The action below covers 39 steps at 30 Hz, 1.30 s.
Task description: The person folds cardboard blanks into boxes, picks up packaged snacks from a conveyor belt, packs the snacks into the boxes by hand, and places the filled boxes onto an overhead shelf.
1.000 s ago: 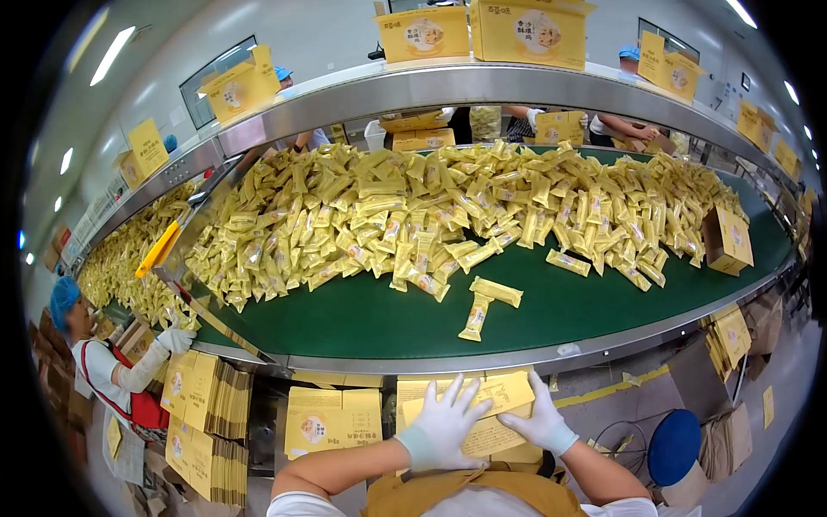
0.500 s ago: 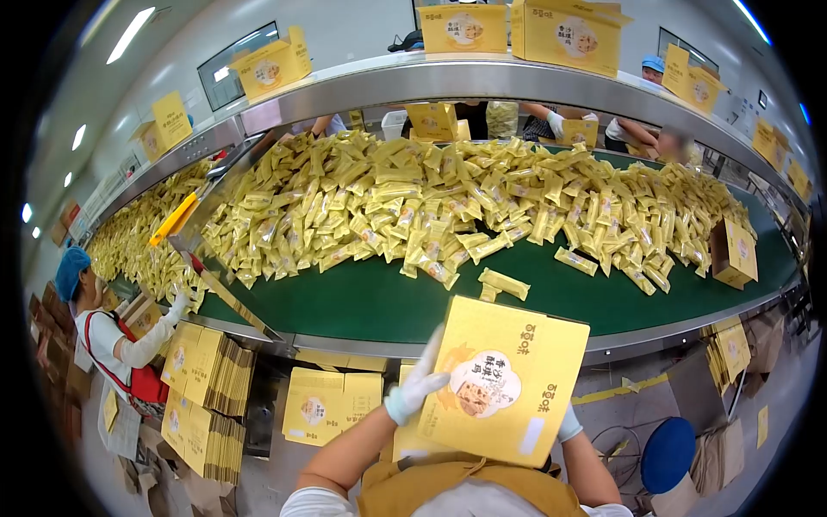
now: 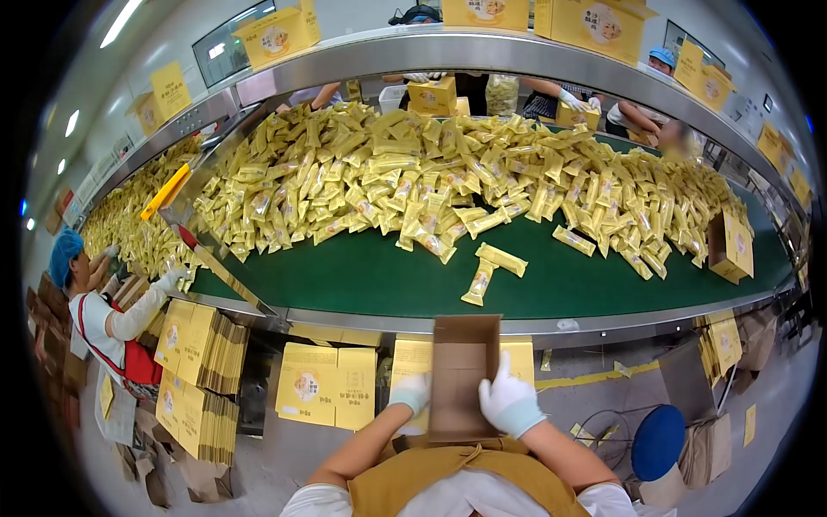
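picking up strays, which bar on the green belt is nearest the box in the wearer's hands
The lower bar, touching another bar in front of the pile; all others lie farther from the box.

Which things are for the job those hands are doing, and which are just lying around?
Probably for the job:
open box, between left hand and right hand
flat cartons
wrapped bars on the belt

Probably just around:
blue stool
yellow piece on the floor
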Available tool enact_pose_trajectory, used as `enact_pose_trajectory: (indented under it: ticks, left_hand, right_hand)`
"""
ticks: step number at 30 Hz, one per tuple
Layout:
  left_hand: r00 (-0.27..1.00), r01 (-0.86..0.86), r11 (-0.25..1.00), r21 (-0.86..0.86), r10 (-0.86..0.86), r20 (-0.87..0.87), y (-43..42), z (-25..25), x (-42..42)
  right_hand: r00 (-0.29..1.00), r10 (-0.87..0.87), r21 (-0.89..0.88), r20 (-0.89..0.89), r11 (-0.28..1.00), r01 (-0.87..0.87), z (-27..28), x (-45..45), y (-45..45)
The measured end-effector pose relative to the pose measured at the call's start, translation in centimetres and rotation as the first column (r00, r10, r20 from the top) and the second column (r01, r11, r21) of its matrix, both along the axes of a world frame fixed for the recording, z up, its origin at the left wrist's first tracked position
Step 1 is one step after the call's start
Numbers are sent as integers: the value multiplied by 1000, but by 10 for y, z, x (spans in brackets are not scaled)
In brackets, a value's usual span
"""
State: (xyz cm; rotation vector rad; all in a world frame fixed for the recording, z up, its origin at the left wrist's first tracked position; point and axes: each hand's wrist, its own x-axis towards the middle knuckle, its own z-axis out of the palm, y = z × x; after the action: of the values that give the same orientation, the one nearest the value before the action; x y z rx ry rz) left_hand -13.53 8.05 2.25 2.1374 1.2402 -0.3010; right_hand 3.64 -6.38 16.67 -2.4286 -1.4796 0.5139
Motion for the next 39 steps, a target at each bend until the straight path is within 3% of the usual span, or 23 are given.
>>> enact_pose_trajectory:
  ticks: [1,3,6,9,10,13,14,16,17,18,19,20,21,22,23,25,27,31,32,33,35,37,39]
  left_hand:
    - [999,25,999,23,-24,-36,5,6,-5]
    - [922,-75,958,278,-40,385,3,26,-10]
    - [850,-101,988,114,26,526,-7,80,-14]
    - [867,-129,989,-73,148,475,-9,113,-17]
    - [908,-67,975,-210,147,393,1,126,-23]
    - [714,-65,907,-415,333,616,7,89,-48]
    - [666,-71,772,-631,508,546,11,78,-56]
    - [576,-239,870,-432,485,658,-7,48,-56]
    - [537,-326,887,-325,457,709,-11,40,-50]
    - [487,-429,817,-385,568,664,-23,56,-35]
    - [507,-448,859,-247,471,722,-31,34,-19]
    - [531,-463,880,-104,370,763,-43,-4,-6]
    - [556,-475,879,40,264,788,-46,-9,4]
    - [529,-427,903,-41,286,799,-39,-14,8]
    - [606,-401,904,147,141,783,-23,-20,8]
    - [749,-298,822,486,-115,653,32,16,6]
    - [707,-319,734,599,-237,667,100,56,25]
    - [721,-463,620,633,-151,676,267,73,73]
    - [795,-421,681,599,-40,605,306,87,84]
    - [788,-467,762,449,128,602,359,107,110]
    - [829,-502,803,320,342,443,388,127,135]
    - [905,-425,808,407,370,211,401,124,152]
    - [919,-341,791,508,394,2,386,140,167]
  right_hand:
    - [1000,30,49,2,998,-30,-5,-7,-2]
    - [1000,30,33,-5,999,-30,3,-9,-4]
    - [998,-20,-44,-51,999,18,16,-5,-6]
    - [987,-19,105,-162,994,36,-10,17,-18]
    - [976,-1,166,-217,985,38,-13,24,-22]
    - [822,116,425,-557,890,162,-54,51,-35]
    - [768,90,412,-634,880,237,-72,51,-39]
    - [636,44,364,-771,849,383,-100,52,-43]
    - [707,1,382,-707,842,380,-88,44,-36]
    - [757,-113,327,-644,853,405,-97,38,-32]
    - [793,-221,273,-568,858,435,-112,31,-30]
    - [841,-180,321,-511,867,381,-126,25,-23]
    - [883,-136,366,-450,873,321,-134,21,-12]
    - [921,-89,416,-379,873,255,-140,24,1]
    - [972,-69,507,-224,844,176,-143,40,16]
    - [994,-57,621,91,784,-12,-111,85,60]
    - [980,32,690,196,706,-161,-70,127,118]
    - [934,226,629,276,692,-353,-41,198,245]
    - [940,283,552,192,760,-342,-36,215,288]
    - [940,329,457,88,825,-332,-43,232,333]
    - [950,291,309,112,898,-312,-61,250,388]
    - [971,241,-3,-13,971,-241,-73,257,438]
    - [963,127,-177,-239,969,-172,-81,247,463]
